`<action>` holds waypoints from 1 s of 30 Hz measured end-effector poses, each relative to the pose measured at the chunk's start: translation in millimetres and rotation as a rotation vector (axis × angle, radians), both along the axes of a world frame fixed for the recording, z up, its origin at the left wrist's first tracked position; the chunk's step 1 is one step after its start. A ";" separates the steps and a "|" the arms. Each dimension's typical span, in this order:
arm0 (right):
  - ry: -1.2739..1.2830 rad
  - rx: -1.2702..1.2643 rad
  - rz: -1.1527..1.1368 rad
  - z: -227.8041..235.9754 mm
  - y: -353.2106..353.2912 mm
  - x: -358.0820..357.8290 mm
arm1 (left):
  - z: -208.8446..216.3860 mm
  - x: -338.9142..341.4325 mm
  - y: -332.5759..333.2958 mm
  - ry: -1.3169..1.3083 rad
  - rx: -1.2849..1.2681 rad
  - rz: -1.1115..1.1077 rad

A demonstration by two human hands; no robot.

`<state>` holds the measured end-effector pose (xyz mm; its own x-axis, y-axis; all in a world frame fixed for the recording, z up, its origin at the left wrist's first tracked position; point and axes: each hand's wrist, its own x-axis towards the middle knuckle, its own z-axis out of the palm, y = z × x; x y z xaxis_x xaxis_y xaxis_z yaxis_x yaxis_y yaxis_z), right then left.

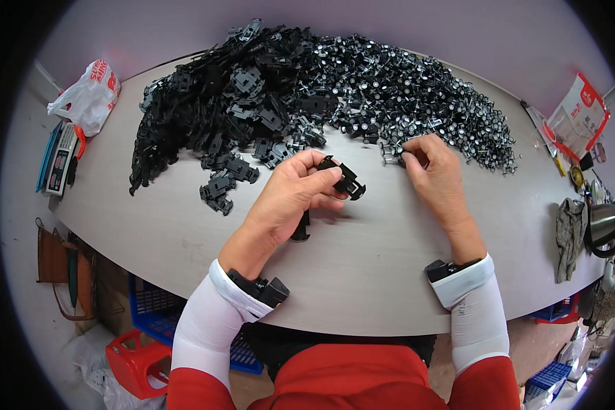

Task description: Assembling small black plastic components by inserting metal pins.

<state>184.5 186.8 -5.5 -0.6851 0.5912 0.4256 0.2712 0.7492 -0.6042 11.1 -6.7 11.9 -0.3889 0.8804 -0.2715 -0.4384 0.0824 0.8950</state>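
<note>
Head view | your left hand [290, 195] pinches small black plastic clip [345, 181]: light, stiff, grip its edges | right hand [434, 171] fingertips closed on small metal-tipped piece [391, 159] at pile edge.

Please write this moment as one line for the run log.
left hand: holds black plastic part | right hand: picks at pile of small parts with silver dots | pile of black parts: beyond left hand | surface: grey table

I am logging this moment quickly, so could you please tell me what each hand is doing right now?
Left hand: closed on a black plastic clip.
Right hand: fingertips pinching a small part at the edge of the metal-studded pile.
</note>
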 end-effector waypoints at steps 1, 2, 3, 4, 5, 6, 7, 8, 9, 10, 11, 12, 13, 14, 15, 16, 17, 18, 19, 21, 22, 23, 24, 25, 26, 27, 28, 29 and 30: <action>0.030 -0.015 -0.006 1.7 -0.3 0.5 | 0.9 -0.5 0.1 -0.001 -0.004 -0.005; 0.059 -0.031 -0.012 3.2 -0.3 0.7 | 2.1 0.1 0.7 -0.003 0.002 0.009; 0.088 -0.046 -0.018 4.9 -0.6 1.0 | 3.5 0.9 1.6 -0.005 0.007 0.023; 0.109 -0.087 -0.026 6.5 -1.7 0.9 | 4.4 1.5 1.7 -0.007 0.012 0.039; 0.129 -0.127 -0.034 8.4 -3.1 0.9 | 4.8 2.1 1.6 -0.002 0.014 0.050; 0.149 -0.168 -0.043 10.5 -4.5 1.1 | 5.1 2.7 1.6 0.002 0.015 0.060; 0.136 -0.181 -0.023 12.1 -6.7 0.9 | 4.7 2.7 0.8 0.007 0.016 0.072; 0.124 -0.193 -0.004 13.9 -9.3 1.1 | 3.8 2.5 0.3 0.009 0.022 0.077; 0.112 -0.205 0.016 15.9 -12.1 1.2 | 2.7 2.1 -0.1 0.011 0.028 0.081; 0.096 -0.196 0.038 18.1 -15.0 0.9 | 1.2 1.6 -0.4 0.014 0.033 0.086; 0.080 -0.187 0.060 20.4 -18.3 0.6 | 0.8 1.2 -0.7 -0.005 0.032 0.090; 0.064 -0.179 0.082 20.6 -21.0 0.0 | 1.0 1.0 -1.0 -0.024 0.030 0.094; 0.063 -0.182 0.105 20.2 -23.0 0.3 | 1.6 1.1 -0.7 -0.043 0.030 0.095; 0.063 -0.186 0.127 19.7 -24.8 0.7 | 1.1 1.0 -0.6 -0.043 0.036 0.088; 0.062 -0.190 0.150 19.0 -26.6 1.0 | 0.4 0.9 -0.6 -0.044 0.041 0.080; 0.040 -0.194 0.158 18.0 -28.8 0.6 | -0.1 0.7 -1.0 -0.044 0.046 0.074; 0.018 -0.198 0.167 16.4 -30.9 0.0 | -0.3 0.7 -1.3 -0.035 0.044 0.077; -0.003 -0.202 0.175 14.6 -32.9 -0.8 | -0.4 0.9 -1.6 -0.027 0.041 0.080; -0.008 -0.212 0.182 12.3 -34.2 -1.5 | -0.4 1.2 -1.4 -0.019 0.039 0.081; -0.019 -0.211 0.192 4.3 -29.3 -1.9 | 0.0 1.4 -1.2 -0.008 0.029 0.086; -0.024 -0.210 0.197 2.4 -27.7 -1.8 | 0.4 1.3 -1.2 -0.002 0.024 0.089; -0.013 -0.225 0.185 3.2 -27.8 -1.4 | 0.6 1.1 -1.0 0.002 0.024 0.085; -0.002 -0.240 0.172 5.0 -28.3 -1.0 | 0.8 0.8 -0.8 0.006 0.024 0.080; 0.009 -0.255 0.161 6.7 -28.5 -0.8 | 0.7 0.5 -0.6 0.011 0.023 0.077; 0.009 -0.249 0.176 8.7 -28.7 -0.6 | 0.7 0.4 -0.6 0.010 0.024 0.079; 0.009 -0.242 0.190 11.1 -29.0 -0.3 | 0.7 0.5 -0.7 0.008 0.025 0.081; 0.010 -0.235 0.205 13.5 -29.6 -0.2 | 0.8 0.4 -0.9 0.008 0.026 0.083; 0.050 -0.226 0.195 15.5 -31.2 -0.9 | 0.7 0.2 -1.0 0.010 0.028 0.088; 0.089 -0.218 0.185 17.4 -33.9 -2.3 | 0.6 0.0 -1.0 0.011 0.030 0.093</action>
<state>182.2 152.9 12.0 -0.7551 0.5439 0.3660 0.0807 0.6312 -0.7715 11.2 -7.6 12.5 -0.4719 0.8483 -0.2403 -0.4327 0.0146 0.9014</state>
